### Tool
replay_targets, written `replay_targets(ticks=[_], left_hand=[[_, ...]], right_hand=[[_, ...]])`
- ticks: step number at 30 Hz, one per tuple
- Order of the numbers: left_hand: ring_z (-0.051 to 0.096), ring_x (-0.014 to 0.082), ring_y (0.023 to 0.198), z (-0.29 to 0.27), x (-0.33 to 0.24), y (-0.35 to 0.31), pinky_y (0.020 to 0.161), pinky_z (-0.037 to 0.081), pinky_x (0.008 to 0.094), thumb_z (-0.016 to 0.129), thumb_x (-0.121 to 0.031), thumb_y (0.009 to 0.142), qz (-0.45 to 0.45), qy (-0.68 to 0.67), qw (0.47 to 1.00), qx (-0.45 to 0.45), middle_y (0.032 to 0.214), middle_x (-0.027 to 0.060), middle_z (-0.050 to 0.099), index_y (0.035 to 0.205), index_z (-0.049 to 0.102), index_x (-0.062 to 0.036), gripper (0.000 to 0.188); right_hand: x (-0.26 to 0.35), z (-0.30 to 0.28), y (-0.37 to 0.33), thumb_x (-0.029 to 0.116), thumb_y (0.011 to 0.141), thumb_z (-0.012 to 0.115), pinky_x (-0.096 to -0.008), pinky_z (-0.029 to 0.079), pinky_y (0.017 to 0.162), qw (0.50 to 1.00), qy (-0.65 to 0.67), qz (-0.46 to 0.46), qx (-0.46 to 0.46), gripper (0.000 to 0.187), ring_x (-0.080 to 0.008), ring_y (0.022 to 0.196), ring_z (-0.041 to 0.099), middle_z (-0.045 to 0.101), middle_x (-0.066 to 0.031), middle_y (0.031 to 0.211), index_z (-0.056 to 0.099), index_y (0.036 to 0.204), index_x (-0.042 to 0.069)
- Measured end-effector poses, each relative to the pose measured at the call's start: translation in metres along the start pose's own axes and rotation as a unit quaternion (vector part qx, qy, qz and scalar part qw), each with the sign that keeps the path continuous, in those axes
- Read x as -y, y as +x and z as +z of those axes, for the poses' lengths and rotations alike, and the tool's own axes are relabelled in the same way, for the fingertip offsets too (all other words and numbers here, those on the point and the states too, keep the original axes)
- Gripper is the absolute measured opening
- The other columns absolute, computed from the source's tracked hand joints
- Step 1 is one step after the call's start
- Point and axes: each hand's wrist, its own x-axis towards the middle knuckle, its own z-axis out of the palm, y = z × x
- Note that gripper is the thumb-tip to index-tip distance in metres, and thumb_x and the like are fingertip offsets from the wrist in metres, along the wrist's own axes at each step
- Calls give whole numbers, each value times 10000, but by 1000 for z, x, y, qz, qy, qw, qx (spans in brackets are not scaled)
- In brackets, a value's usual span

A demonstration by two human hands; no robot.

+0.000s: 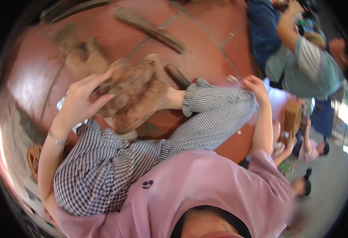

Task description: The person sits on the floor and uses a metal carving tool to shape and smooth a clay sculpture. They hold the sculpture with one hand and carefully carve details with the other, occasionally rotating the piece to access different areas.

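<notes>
A reddish-brown carved wooden piece [132, 93], with rounded, lumpy relief, rests tilted by my bare foot, blurred by motion. My left hand [85, 95] grips its left side, thumb and fingers curved around the edge; the fingertips are partly lost against the wood. Out to the right, beside my raised knee, my right hand [255, 85] is closed, fingers curled together. A small pale sliver [232, 78] shows just left of it; I cannot tell whether the hand holds it. Checked trousers [213, 119] cover my bent legs under both arms.
On the red tiled floor [205, 43] lie a long wooden bar [150, 29], a short dark wooden stick [176, 76] and a rough pale-brown block [87, 59]. A co-worker in a light green shirt [301, 75] sits at the upper right. More people sit farther right, near a brown box [293, 115].
</notes>
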Motion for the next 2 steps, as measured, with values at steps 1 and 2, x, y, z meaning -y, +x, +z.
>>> replay_targets(ticks=[1, 2], left_hand=[[677, 282, 868, 3, 8, 6, 814, 526, 363, 744, -239, 838, 27, 22, 999, -4, 973, 167, 671, 1359, 570, -68, 576], [682, 283, 879, 2, 16, 8, 839, 529, 353, 744, -233, 840, 43, 48, 998, -12, 962, 177, 669, 1371, 566, -82, 581]], right_hand=[[4, -5, 6, 220, 934, 689, -281, 557, 806, 999, 13, 38, 16, 188, -153, 868, 681, 690, -55, 896, 650, 955, 37], [10, -4, 13, 239, 920, 707, -327, 568, 840, 996, 44, 80, -14, 231, -190, 895, 697, 708, -76, 938, 643, 981, 25]])
